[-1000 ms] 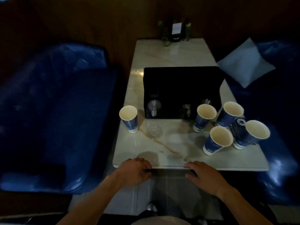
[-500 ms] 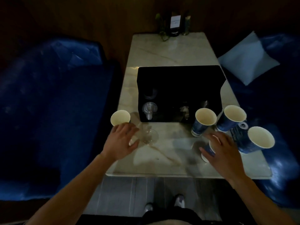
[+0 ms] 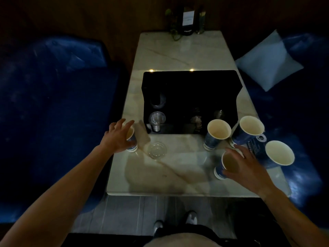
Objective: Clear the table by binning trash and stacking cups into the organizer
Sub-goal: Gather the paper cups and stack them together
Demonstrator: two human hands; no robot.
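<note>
Two hands reaching: left hand point(image 3: 118, 138) fingers apart around left cup point(image 3: 131, 139), right hand point(image 3: 246, 168) fingers spread over near cup point(image 3: 225, 166); hasty grabs could topple neighbouring cups point(image 3: 218, 133).

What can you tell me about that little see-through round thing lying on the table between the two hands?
The clear lid looks like thin see-through plastic, round, with faint rings pressed into it. It lies flat and alone on the pale marble table, just in front of the black organizer. It sits to the right of the paper cup that the left hand is reaching around. Nothing touches it but the tabletop. The light is dim, so finer details cannot be made out.
</note>
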